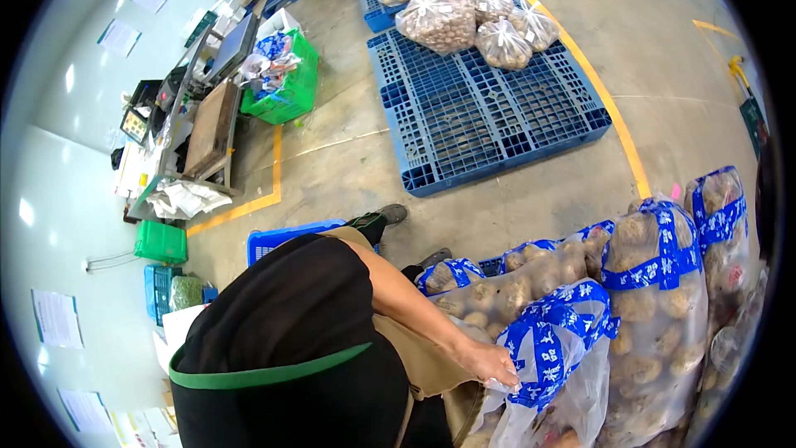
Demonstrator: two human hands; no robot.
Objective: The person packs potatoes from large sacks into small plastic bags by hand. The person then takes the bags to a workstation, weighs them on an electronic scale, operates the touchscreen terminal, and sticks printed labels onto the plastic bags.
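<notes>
My left hand (487, 363) is closed on the gathered edge of a clear plastic bag (584, 398) wound with blue printed tape (551, 340). The fingers are pinched together at the edge of the tape. Under and beside it lie clear sacks of round, brownish, potato-like produce (522, 286). To the right, a tall sack (651, 323) of the same produce has blue tape crossed over its top. My right hand is out of view. A tan apron (423, 357) hangs below my forearm.
A blue plastic pallet (497, 116) bears several tied produce bags (439, 18) at its far end. A green crate (290, 87) of wrappers stands by a metal-framed workbench (211, 129). Beside my foot sits a blue crate (286, 236). Yellow lines (618, 116) mark the floor.
</notes>
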